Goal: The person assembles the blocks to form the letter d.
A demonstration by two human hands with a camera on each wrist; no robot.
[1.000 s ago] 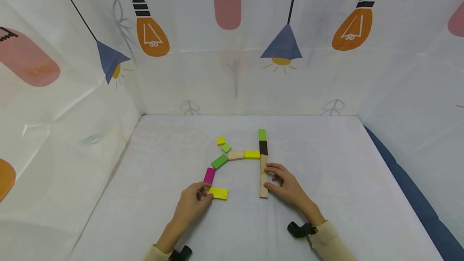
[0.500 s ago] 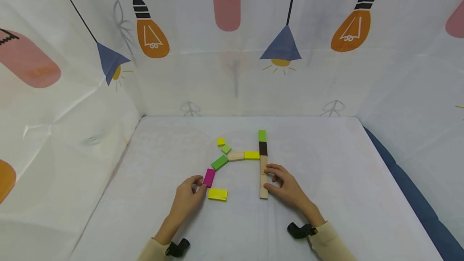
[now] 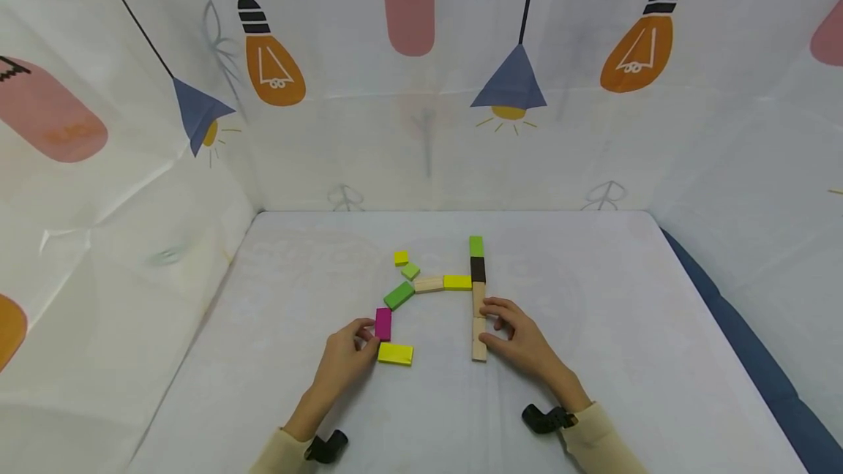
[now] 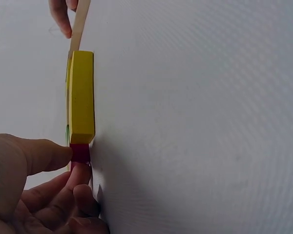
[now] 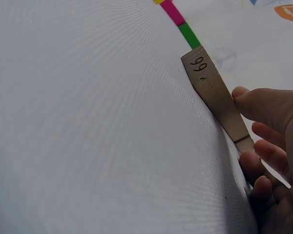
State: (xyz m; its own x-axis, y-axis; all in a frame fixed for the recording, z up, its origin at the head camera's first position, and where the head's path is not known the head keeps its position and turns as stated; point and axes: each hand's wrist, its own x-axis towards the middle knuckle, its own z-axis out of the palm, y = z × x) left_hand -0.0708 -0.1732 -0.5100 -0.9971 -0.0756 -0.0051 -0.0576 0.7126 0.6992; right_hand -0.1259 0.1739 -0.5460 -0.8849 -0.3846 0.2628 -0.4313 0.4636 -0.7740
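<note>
My left hand touches the left side of a magenta block with its thumb and index finger. In the left wrist view, the thumb lies against the magenta block, beyond the end of a yellow block. That yellow block lies crosswise below the magenta one. Over on the right, my right hand rests its fingertips along the right side of two plain wooden blocks set end to end. The right wrist view shows "99" on the near wooden block, with my thumb beside the row.
A black block and a light green block extend the right column upward. A yellow block, wooden block and green block curve left. Small light green and yellow blocks stand above.
My left hand moved from the lower yellow block to the magenta block. The magenta block, tilted before, now stands straight, its lower end shifted right. My right hand stayed in place.
</note>
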